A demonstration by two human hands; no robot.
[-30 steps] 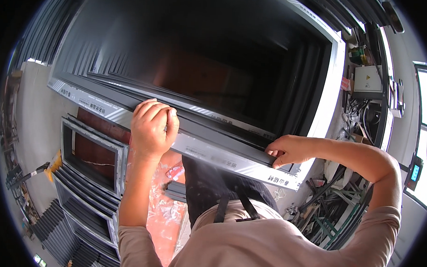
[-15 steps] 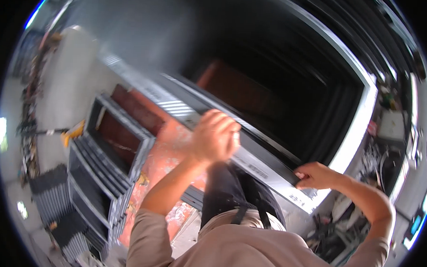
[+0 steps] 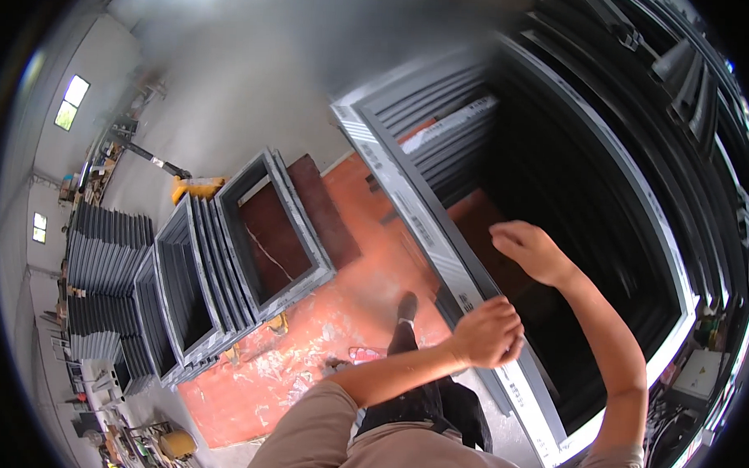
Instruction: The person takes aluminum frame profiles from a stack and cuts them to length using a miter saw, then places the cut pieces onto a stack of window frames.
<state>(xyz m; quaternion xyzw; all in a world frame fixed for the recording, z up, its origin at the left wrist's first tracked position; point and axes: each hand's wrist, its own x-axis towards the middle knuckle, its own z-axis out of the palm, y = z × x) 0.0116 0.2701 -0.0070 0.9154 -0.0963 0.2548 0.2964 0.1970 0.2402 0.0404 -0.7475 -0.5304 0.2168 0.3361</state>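
Observation:
A large grey rectangular frame [image 3: 425,227] with pale printed film along its bars leans at the front of a stack on my right. My left hand [image 3: 488,333] is closed on its near long bar, with the fingers curled over the inner edge. My right hand [image 3: 529,252] is in front of the frame's dark opening, off the bars. Its fingers are bunched together; whether anything is between them is hidden. Further frames [image 3: 431,145] stand behind the front one, their bars showing through its opening.
Smaller grey frames [image 3: 294,281] stand in a row at left on an orange-red sheet [image 3: 254,386]. A yellow-handled tool [image 3: 196,186], perhaps a pallet truck, stands behind them. Dark profiles [image 3: 685,80] line the far right. A grey box [image 3: 700,373] sits at lower right.
My view has swung, so the small frames sit further right. My right hand has left the large frame's corner and moved up across its opening. My left hand stays at the long bar.

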